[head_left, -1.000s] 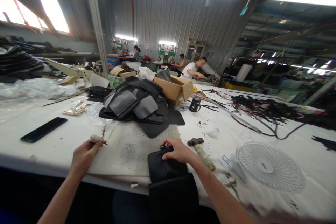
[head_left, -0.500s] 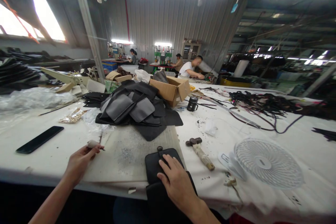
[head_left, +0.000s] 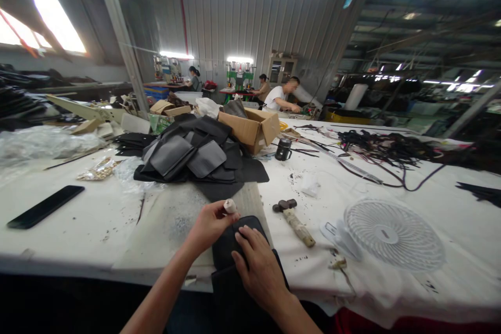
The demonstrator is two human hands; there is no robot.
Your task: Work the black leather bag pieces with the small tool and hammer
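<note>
My left hand (head_left: 213,222) pinches a small tool with a whitish, wrapped handle (head_left: 230,206) just above the top edge of a black leather piece (head_left: 224,251). The tool's tip is hidden. Flat on that piece lies my right hand (head_left: 260,266), fingers spread. The black piece rests on a pale board (head_left: 156,240) at the table's front edge, and more black material hangs below it. To the right of it lies a hammer (head_left: 295,222) with a taped handle.
Dark leather pieces (head_left: 207,159) are heaped behind the board, beside a cardboard box (head_left: 250,128). A phone (head_left: 46,206) lies left. At right are a white fan (head_left: 391,235), a black cup (head_left: 283,149) and tangled straps (head_left: 387,146). A person (head_left: 276,98) works farther back.
My left hand has moved right with the small tool, from over the left part of the board to the top of the black piece. My right hand stays on the piece. The view has shifted slightly.
</note>
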